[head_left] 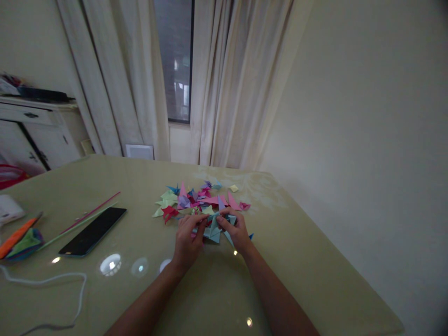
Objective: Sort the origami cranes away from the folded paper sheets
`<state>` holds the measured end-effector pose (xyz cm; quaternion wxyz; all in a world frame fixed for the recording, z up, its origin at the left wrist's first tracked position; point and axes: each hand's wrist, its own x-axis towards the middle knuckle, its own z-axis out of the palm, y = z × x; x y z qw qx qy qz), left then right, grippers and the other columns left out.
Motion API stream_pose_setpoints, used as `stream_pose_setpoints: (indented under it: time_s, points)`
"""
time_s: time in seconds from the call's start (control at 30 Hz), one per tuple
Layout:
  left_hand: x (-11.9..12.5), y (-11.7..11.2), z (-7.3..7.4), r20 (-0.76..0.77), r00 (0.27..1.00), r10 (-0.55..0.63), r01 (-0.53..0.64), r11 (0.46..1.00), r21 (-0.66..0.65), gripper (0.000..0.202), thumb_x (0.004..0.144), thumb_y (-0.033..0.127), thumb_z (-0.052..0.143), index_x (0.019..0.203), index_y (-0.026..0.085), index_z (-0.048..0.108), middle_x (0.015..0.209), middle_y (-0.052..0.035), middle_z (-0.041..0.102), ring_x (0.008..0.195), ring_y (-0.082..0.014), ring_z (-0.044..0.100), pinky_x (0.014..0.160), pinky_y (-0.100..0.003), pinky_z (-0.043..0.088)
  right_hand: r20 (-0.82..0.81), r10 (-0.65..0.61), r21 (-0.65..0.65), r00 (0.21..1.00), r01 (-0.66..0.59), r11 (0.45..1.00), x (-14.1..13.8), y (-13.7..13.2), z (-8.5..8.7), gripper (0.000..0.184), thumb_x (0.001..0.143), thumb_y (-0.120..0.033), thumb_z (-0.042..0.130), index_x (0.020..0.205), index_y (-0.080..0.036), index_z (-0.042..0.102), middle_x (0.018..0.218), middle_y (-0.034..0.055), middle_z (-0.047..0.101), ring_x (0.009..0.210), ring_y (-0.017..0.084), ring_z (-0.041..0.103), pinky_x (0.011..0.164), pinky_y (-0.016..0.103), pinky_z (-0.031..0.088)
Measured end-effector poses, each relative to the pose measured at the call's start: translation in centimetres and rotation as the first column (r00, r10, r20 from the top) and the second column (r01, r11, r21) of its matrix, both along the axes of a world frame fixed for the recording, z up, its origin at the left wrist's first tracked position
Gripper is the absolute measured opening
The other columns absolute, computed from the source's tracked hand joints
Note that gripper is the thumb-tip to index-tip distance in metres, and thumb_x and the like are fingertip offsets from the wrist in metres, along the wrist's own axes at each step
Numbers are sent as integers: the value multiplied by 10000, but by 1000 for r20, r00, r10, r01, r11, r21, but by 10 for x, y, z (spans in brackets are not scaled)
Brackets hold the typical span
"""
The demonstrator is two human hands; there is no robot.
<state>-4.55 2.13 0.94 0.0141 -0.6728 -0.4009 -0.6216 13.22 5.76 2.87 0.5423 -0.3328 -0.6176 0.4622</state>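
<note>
A light blue folded paper piece point(213, 230) lies on the glossy table point(308, 261) between my two hands. My left hand point(188, 238) pinches its left side with curled fingers. My right hand point(235, 229) grips its right side, fingers closed on the paper. Just beyond the hands lies a heap of several small folded paper shapes point(196, 199) in pink, green, purple, blue and red.
A black phone point(93, 231) lies to the left, with thin pink and green sticks point(87, 216) beside it. Folded coloured paper and an orange tool point(19, 240) sit at the far left, a white cable point(52, 284) in front. Curtains point(231, 79) and a window stand behind.
</note>
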Motion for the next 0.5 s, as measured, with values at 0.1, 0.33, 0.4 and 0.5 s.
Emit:
stream_pose_setpoints:
  time_s: [0.1,0.33,0.4,0.5]
  points:
    - [0,0,-1,4,1000,-1,1,1000,-9,142,1047,255,615,1129,234,728,912,-25,750,834,-191,653,793,-322,479,12,18,-8,1000,-18,1000,1,0,1,350,831,-528,832,875,-198,722,620,-19,632,541,133,555,530,248,439]
    - [0,0,0,14,1000,-1,1,1000,-21,150,1044,243,605,1120,239,735,903,-28,748,836,-199,652,785,-323,477,14,25,-11,1000,-25,1000,1,-1,1,357,826,-537,837,879,-202,726,626,-15,645,545,134,567,530,248,454]
    - [0,-1,2,26,1000,0,1,1000,-20,147,1036,242,612,1109,239,739,906,-28,749,835,-199,654,783,-320,480,15,20,-14,1000,-20,1000,0,-1,1,362,827,-543,836,883,-203,728,630,-12,648,550,137,570,532,249,457]
    - [0,-3,4,40,999,-2,3,1000,-29,161,1041,251,596,1108,236,741,910,-28,754,834,-201,661,788,-322,484,21,18,-10,1000,-18,1000,0,-1,2,362,838,-546,828,888,-199,735,628,-14,640,550,133,565,530,244,453]
